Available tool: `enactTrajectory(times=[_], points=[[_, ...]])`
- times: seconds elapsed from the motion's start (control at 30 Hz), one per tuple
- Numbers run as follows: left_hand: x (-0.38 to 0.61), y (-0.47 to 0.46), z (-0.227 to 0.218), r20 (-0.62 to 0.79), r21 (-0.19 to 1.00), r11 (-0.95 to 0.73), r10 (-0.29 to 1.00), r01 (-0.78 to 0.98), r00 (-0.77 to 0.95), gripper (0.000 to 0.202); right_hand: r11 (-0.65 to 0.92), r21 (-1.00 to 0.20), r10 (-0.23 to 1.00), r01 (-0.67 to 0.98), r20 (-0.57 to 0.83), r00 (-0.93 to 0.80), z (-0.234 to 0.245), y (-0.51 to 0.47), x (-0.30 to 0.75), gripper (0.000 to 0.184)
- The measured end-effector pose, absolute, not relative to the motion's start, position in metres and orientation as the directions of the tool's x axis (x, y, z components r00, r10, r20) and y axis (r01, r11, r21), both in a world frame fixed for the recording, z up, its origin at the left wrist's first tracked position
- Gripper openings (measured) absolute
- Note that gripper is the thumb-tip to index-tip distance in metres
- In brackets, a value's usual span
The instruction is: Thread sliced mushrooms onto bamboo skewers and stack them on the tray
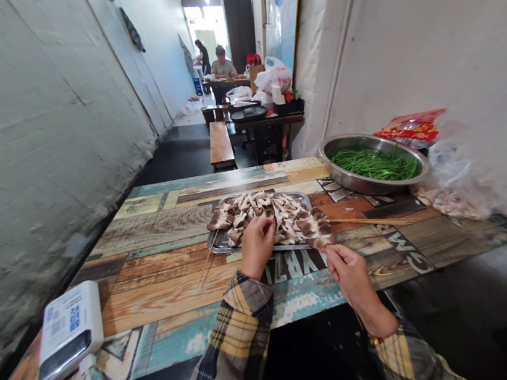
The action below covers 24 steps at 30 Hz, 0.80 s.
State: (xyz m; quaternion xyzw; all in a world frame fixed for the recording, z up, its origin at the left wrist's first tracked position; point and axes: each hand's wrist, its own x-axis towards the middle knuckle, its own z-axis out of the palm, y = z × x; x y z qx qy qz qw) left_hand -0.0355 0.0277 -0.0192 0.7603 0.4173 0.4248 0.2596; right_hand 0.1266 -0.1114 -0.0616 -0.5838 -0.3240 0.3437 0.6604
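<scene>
A metal tray (217,246) on the table is heaped with torn oyster mushroom pieces (288,220). Over the middle of the heap is my left hand (257,248), its fingertips pinched together; what lies between them is hidden. My right hand (353,276) grips a thin wooden skewer near the tray's front right corner. Flat brown mushroom pieces (315,227) are threaded on that skewer's upper end, and its lower end runs down past my palm. Another skewer (212,250) leans over the tray's left edge, with mushroom (220,218) at its top.
Bare skewers (370,221) lie right of the tray. Beyond them stand a steel bowl (350,182) of green chives and plastic bags (453,182) by the wall. A white box-shaped device (70,326) with a cable sits at left. Two people (222,64) are far back, behind a bench (220,141).
</scene>
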Motion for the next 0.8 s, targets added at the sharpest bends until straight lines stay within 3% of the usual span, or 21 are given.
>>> enactTrajectory(times=[0.1,0.2,0.3,0.4,0.5,0.6,0.73,0.8], points=[[-0.033,0.023,-0.019,0.449,0.517,-0.581,0.810,0.629,0.379,0.017,0.082,-0.994,0.839,-0.069,0.032,0.543,-0.062,-0.111,0.126,0.034],[-0.027,0.019,-0.018,0.443,0.353,-0.580,0.795,0.734,0.414,0.017,0.063,-0.996,0.852,-0.058,0.024,0.523,-0.062,-0.112,0.126,0.034],[-0.020,0.017,-0.018,0.433,0.251,-0.574,0.787,0.780,0.439,0.013,0.054,-0.997,0.861,-0.054,0.019,0.507,-0.061,-0.112,0.125,0.035],[-0.016,0.017,-0.018,0.431,0.225,-0.554,0.794,0.802,0.428,0.014,0.060,-0.997,0.864,-0.046,0.029,0.502,-0.060,-0.113,0.125,0.036],[-0.017,0.020,-0.021,0.455,0.303,-0.539,0.806,0.786,0.378,0.018,0.066,-0.997,0.867,-0.045,0.035,0.497,-0.060,-0.112,0.125,0.037],[-0.021,0.024,-0.023,0.492,0.503,-0.543,0.819,0.673,0.294,0.013,0.053,-0.998,0.873,-0.046,0.024,0.488,-0.062,-0.112,0.126,0.037],[-0.024,0.027,-0.021,0.371,0.850,-0.414,0.909,0.325,0.188,0.011,0.043,-0.999,0.911,-0.010,0.035,0.411,-0.062,-0.113,0.126,0.035],[-0.025,0.027,-0.018,0.249,0.956,-0.271,0.951,0.108,0.184,0.016,0.041,-0.999,0.926,0.010,0.042,0.376,-0.061,-0.114,0.126,0.034]])
